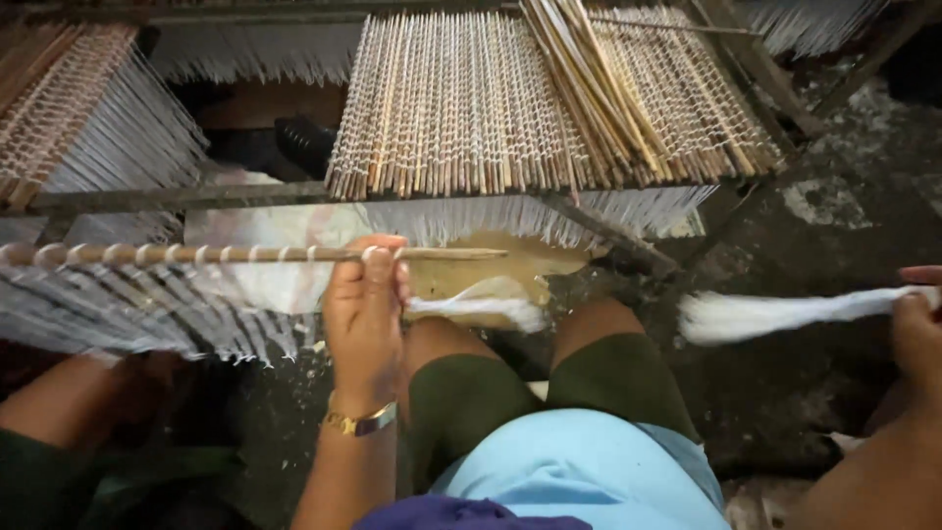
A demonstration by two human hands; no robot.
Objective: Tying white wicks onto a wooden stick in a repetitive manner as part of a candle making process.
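Head view: closest in, the left hand [365, 294] with a gold bracelet [361, 422] is closed around a thin stick [245, 254], white threads [128, 309] hanging off it. Out at the right edge, the right hand [917, 319] is closed on a white fibre bundle [785, 312] that stretches left over the dark floor [814, 393]. Farther up sits a woven stick mat [491, 108] on the frame, with loose sticks [589, 88] lying across it.
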